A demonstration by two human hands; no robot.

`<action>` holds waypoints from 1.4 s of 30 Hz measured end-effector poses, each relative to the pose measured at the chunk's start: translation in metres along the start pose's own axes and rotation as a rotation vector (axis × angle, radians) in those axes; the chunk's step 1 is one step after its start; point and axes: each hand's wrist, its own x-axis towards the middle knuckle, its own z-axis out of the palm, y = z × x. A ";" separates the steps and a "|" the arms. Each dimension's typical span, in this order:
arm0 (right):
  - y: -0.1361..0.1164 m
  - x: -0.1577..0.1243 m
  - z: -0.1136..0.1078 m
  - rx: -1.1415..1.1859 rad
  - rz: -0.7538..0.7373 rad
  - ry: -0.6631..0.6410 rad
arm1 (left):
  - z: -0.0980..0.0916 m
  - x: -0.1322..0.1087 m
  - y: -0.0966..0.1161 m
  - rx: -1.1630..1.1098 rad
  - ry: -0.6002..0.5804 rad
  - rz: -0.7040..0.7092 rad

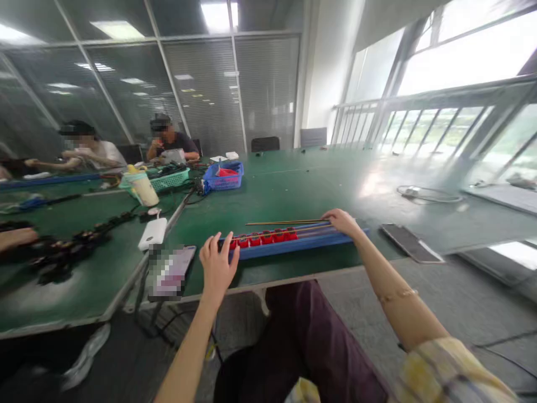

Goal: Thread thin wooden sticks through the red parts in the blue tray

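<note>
The long blue plastic rail (293,244) with red blocks (262,238) lies near the green counter (293,190) edge. Left hand (217,267) open at its left end, right hand (342,221) resting loosely on top. It looks stiff and light; best gripped at both ends.

Green tabletop (302,184) runs long through an office room, a second one (62,291) just beside it on the left. Glass partition walls with closed blinds (235,84) stand behind; ceiling light panels (218,14) glow above. Tall windows (461,61) with a railing (419,101) pour daylight from the right. Two dark chairs (265,144) wait at the far end. The floor (461,302) is grey.
</note>
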 end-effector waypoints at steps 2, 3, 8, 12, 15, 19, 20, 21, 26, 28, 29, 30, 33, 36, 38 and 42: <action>-0.003 -0.004 -0.004 0.093 -0.101 0.108 | 0.000 0.001 0.001 -0.006 0.001 -0.001; -0.005 -0.006 -0.006 0.146 -0.136 0.136 | 0.000 0.001 0.001 -0.009 0.000 -0.001; -0.020 -0.022 -0.024 0.491 -0.166 0.011 | -0.002 0.003 0.002 -0.010 -0.007 0.001; -0.030 -0.027 -0.035 0.544 -0.114 -0.244 | -0.003 0.003 0.001 -0.015 -0.006 0.007; -0.032 -0.026 -0.038 0.488 -0.083 -0.332 | -0.003 0.003 0.000 -0.020 -0.003 0.006; -0.032 -0.024 -0.038 0.468 -0.093 -0.368 | -0.003 0.002 0.000 -0.032 0.001 0.005; -0.032 -0.023 -0.038 0.467 -0.103 -0.372 | -0.003 0.003 0.000 -0.034 0.001 0.005; -0.031 -0.023 -0.037 0.463 -0.112 -0.373 | -0.003 0.003 0.001 -0.036 0.001 0.004; -0.023 -0.020 -0.031 0.433 -0.104 -0.185 | 0.000 0.003 0.001 -0.052 0.017 -0.007; -0.018 -0.020 -0.027 0.413 -0.094 -0.058 | 0.001 0.002 0.000 -0.058 0.027 -0.010; -0.015 -0.019 -0.024 0.401 -0.091 -0.004 | 0.002 0.002 0.000 -0.061 0.032 -0.011; -0.013 -0.019 -0.023 0.392 -0.087 0.045 | 0.003 0.002 0.000 -0.062 0.036 -0.011; -0.006 -0.017 -0.018 0.380 -0.053 0.172 | 0.004 0.002 -0.001 -0.066 0.041 -0.007; 0.000 -0.015 -0.015 0.350 -0.023 0.245 | 0.003 0.002 -0.001 -0.066 0.040 -0.006; 0.003 -0.014 -0.014 0.308 -0.031 0.241 | 0.003 0.002 -0.001 -0.066 0.039 -0.008; 0.001 -0.013 -0.013 0.188 -0.057 0.206 | 0.003 0.002 0.000 -0.069 0.033 -0.014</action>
